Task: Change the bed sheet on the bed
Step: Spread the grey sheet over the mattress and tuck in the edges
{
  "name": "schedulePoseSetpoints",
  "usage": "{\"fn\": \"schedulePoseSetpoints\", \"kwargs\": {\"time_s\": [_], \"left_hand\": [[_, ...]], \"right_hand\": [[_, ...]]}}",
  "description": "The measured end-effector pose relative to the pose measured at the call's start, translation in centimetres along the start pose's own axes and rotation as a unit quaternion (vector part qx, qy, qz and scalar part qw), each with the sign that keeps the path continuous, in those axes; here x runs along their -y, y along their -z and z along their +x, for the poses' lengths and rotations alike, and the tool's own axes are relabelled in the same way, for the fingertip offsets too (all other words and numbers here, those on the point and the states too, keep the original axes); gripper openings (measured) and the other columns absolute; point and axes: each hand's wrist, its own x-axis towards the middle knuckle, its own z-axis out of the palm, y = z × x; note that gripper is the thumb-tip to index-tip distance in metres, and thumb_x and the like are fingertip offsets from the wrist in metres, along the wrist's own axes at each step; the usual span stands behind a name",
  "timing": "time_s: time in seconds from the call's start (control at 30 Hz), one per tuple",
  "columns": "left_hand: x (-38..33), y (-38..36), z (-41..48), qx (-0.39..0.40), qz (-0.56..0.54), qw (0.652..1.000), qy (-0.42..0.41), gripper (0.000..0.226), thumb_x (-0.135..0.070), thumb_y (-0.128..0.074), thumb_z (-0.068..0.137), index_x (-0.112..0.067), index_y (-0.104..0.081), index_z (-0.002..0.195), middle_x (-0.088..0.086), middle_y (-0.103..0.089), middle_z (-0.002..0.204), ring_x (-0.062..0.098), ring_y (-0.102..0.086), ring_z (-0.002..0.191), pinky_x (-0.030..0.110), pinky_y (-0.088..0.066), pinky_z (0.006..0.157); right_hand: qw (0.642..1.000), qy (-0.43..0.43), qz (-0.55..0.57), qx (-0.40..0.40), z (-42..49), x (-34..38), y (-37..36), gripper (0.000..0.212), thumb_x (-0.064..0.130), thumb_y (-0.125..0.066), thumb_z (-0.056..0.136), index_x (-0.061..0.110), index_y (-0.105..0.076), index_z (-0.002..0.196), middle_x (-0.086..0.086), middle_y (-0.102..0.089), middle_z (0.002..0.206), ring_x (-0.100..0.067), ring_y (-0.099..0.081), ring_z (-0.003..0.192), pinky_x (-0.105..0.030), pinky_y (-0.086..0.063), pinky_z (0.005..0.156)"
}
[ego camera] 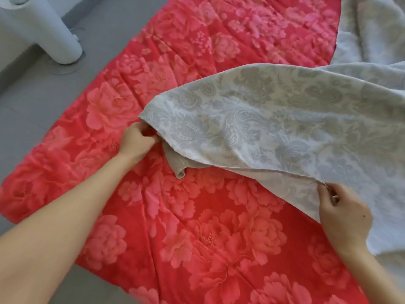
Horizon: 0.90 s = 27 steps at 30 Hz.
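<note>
A red quilted bed cover [179, 227] with large pink flowers fills most of the head view. Over its right half lies a pale grey sheet [285, 119] with a floral and paisley pattern, raised off the bed. My left hand [138, 142] grips the sheet's corner near the middle of the bed, with a fold of fabric hanging under it. My right hand [341, 216] pinches the sheet's near edge at the lower right. Between the two hands the edge stretches in a curve.
Grey floor [32, 110] runs along the bed's left side. A white cylindrical stand [59, 40] rises from the floor at the top left. More bunched pale fabric [372, 29] lies at the top right.
</note>
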Motion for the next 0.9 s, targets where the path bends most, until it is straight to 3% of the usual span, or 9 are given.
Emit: {"fn": "schedulePoseSetpoints", "kwargs": {"time_s": [0.1,0.2,0.27,0.4,0.53,0.7,0.77,0.83,0.9], "left_hand": [[-1.0,-0.2,-0.5,0.094,-0.122,0.988,0.029,0.056,-0.033,-0.07,0.049,-0.014,-0.064,0.101,0.007,-0.068,0.105,0.018,-0.06,0.096,0.037,-0.047,0.087],[-1.7,-0.6,-0.6,0.022,-0.135,0.991,0.006,0.015,-0.03,-0.068,0.076,-0.019,-0.059,0.079,0.002,-0.061,0.082,0.011,-0.052,0.075,0.03,-0.039,0.068],[-2.6,-0.1,0.0,-0.03,-0.191,0.981,0.004,0.019,-0.016,-0.059,0.091,-0.021,-0.057,0.072,-0.003,-0.054,0.073,0.008,-0.044,0.07,0.028,-0.034,0.06],[-4.3,3.0,0.3,-0.038,-0.307,0.95,0.033,0.028,-0.001,-0.044,0.093,-0.022,-0.058,0.082,-0.001,-0.058,0.078,0.011,-0.05,0.07,0.024,-0.041,0.061],[-5.9,10.8,-2.2,-0.067,-0.28,0.958,0.019,0.036,0.005,-0.036,0.09,-0.026,-0.053,0.081,-0.009,-0.059,0.067,0.006,-0.052,0.06,0.02,-0.042,0.054],[-10.1,21.9,-9.6,-0.019,-0.171,0.982,-0.082,0.035,0.0,-0.043,0.092,-0.022,-0.056,0.069,-0.014,-0.054,0.044,-0.001,-0.048,0.042,0.013,-0.036,0.045],[-10.8,26.1,-12.1,-0.017,-0.116,0.987,-0.111,0.031,-0.011,-0.051,0.087,-0.025,-0.067,0.065,-0.016,-0.058,0.048,0.003,-0.055,0.051,0.023,-0.043,0.056],[-11.4,30.1,-14.7,-0.019,-0.034,0.986,-0.16,0.016,-0.033,-0.056,0.079,-0.033,-0.07,0.071,-0.01,-0.065,0.06,0.026,-0.062,0.069,0.036,-0.048,0.068],[-10.8,34.2,-15.7,-0.011,0.081,0.978,-0.193,0.021,-0.048,-0.055,0.074,-0.032,-0.068,0.076,-0.006,-0.064,0.065,0.026,-0.058,0.069,0.033,-0.048,0.067]], "right_hand": [[0.996,-0.084,0.042,-0.011,-1.1,1.0,1.5,0.033,0.033,-0.049,0.086,0.007,-0.069,0.092,-0.009,-0.062,0.075,-0.033,-0.058,0.077,-0.033,-0.035,0.067],[0.989,-0.131,0.061,-0.021,-2.5,1.6,3.5,0.022,0.027,-0.056,0.091,0.008,-0.068,0.092,-0.008,-0.058,0.075,-0.032,-0.056,0.08,-0.028,-0.039,0.067],[0.99,-0.124,0.06,-0.022,-3.6,1.7,5.4,0.012,0.017,-0.057,0.093,0.019,-0.067,0.087,-0.007,-0.06,0.077,-0.025,-0.055,0.078,-0.011,-0.036,0.062],[0.987,-0.132,0.076,-0.041,-5.9,2.0,9.6,0.029,0.018,-0.059,0.091,0.045,-0.059,0.08,0.005,-0.065,0.076,0.001,-0.056,0.077,-0.009,-0.037,0.061],[0.987,-0.143,0.068,0.0,-10.6,3.4,14.0,0.036,0.015,-0.063,0.088,0.045,-0.059,0.07,0.01,-0.064,0.07,-0.002,-0.055,0.075,-0.001,-0.036,0.062],[0.987,-0.135,0.043,0.077,-19.1,6.0,18.5,0.033,0.015,-0.064,0.088,0.036,-0.053,0.065,0.008,-0.062,0.067,-0.012,-0.057,0.065,-0.032,-0.042,0.059],[0.985,-0.11,0.022,0.133,-22.2,7.1,20.2,0.03,0.017,-0.062,0.089,0.034,-0.052,0.066,0.009,-0.06,0.064,-0.008,-0.055,0.063,-0.028,-0.039,0.057],[0.975,-0.098,-0.009,0.198,-24.9,8.5,22.1,0.027,0.021,-0.059,0.089,0.032,-0.052,0.066,0.01,-0.057,0.062,-0.005,-0.052,0.061,-0.022,-0.035,0.055],[0.959,-0.1,-0.058,0.26,-27.3,9.6,24.2,0.026,0.025,-0.057,0.089,0.031,-0.052,0.064,0.011,-0.055,0.061,-0.005,-0.05,0.06,-0.021,-0.035,0.055]]}}
